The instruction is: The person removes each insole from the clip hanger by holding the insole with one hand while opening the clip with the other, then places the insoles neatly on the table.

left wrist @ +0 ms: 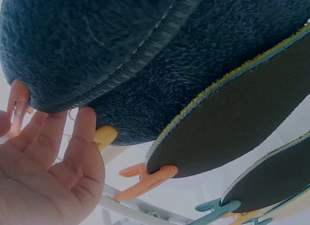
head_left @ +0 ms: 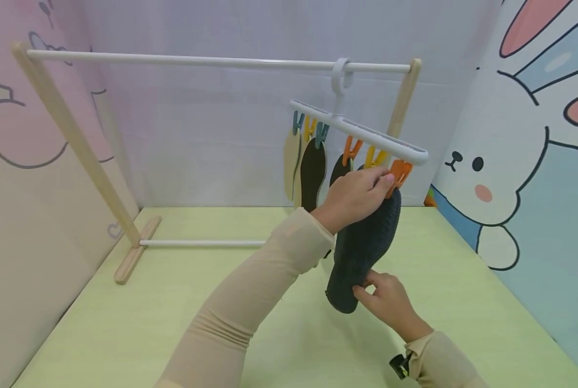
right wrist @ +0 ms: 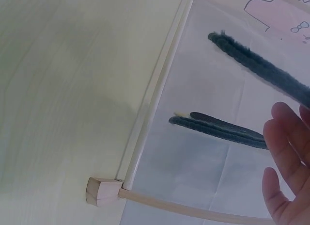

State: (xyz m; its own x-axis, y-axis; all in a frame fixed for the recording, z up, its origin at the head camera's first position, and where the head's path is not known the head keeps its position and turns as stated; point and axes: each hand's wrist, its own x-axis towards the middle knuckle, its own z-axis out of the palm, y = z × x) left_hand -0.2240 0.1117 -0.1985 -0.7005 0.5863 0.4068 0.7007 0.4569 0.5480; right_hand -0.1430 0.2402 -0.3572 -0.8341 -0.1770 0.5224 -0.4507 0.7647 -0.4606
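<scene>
A dark navy insole (head_left: 366, 242) with a fuzzy side (left wrist: 160, 65) hangs tilted from the right end of a white clip hanger (head_left: 381, 141). At its top, my left hand (head_left: 354, 196) pinches an orange clothespin (head_left: 399, 175) with the thumb and fingers, the other fingers lying against the fuzzy edge. Lower down, my right hand (head_left: 388, 299) pinches the insole's side edge near its bottom end. A yellow clothespin (left wrist: 106, 136) sits just behind the left fingers. In the right wrist view, the right hand (right wrist: 290, 162) shows at the right edge, beside a dark fuzzy insole.
The hanger hooks over the white rod (head_left: 196, 60) of a wooden stand (head_left: 80, 145). Further along hang a dark-backed insole (head_left: 313, 172) and a cream insole (head_left: 292, 164) from blue and yellow clothespins. Underneath is a pale green tabletop (head_left: 99, 334), with printed cloth walls around.
</scene>
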